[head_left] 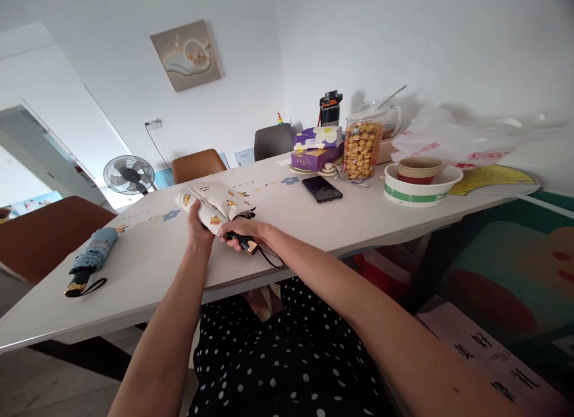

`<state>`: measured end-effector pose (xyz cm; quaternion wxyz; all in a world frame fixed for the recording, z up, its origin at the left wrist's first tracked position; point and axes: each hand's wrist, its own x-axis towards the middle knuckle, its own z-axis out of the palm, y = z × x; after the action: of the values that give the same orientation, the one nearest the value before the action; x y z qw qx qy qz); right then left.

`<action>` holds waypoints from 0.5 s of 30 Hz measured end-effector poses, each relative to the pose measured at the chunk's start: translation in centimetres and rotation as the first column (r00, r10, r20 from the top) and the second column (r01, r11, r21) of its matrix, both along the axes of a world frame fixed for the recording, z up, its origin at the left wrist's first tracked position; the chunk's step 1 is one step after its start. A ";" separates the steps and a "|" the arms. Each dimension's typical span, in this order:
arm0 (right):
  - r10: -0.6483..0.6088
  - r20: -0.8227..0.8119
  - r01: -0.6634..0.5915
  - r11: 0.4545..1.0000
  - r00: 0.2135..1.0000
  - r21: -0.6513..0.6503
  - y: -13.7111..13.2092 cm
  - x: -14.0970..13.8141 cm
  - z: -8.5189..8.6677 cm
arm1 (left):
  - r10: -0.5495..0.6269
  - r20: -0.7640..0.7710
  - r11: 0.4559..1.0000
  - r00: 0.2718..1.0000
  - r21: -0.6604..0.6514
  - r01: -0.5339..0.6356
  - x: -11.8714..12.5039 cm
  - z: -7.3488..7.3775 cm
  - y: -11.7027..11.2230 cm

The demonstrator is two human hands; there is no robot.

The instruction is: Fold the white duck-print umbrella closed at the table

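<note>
1. Your one view looks out from your head, facing forward and down past your lap (287,357).
2. Your left hand (200,223) and right hand (241,230) appear near, left of mid-frame, over the table (287,220).
3. Farther off, it takes in the wall (246,23).

White umbrella (215,205) partly behind the right fingers (228,227), nearer brown chair (49,232) partly beyond the left edge

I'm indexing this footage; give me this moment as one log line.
left hand: holding white umbrella | right hand: gripping its black handle | blue umbrella: folded, lying on table
</note>
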<state>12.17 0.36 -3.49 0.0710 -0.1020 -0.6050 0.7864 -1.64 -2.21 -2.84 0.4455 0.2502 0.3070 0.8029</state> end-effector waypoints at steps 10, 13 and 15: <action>-0.071 0.050 0.069 0.997 0.996 0.035 -0.9 0.4 0.8 | -0.033 -0.002 0.999 0.999 -0.015 0.033 0.0 0.3 -0.7; -0.081 0.033 0.078 0.994 0.996 0.080 -1.5 0.9 1.5 | -0.047 0.008 0.999 0.999 -0.004 0.047 -0.2 0.2 -0.6; -0.116 0.047 0.112 0.990 0.992 0.090 -1.7 1.0 1.7 | -0.057 0.009 0.998 0.998 0.016 0.057 -0.4 0.0 -0.4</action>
<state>13.20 -1.31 -1.77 0.1045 -0.1537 -0.6336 0.7510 -2.02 -2.63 -2.79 0.4676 0.2586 0.2912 0.7935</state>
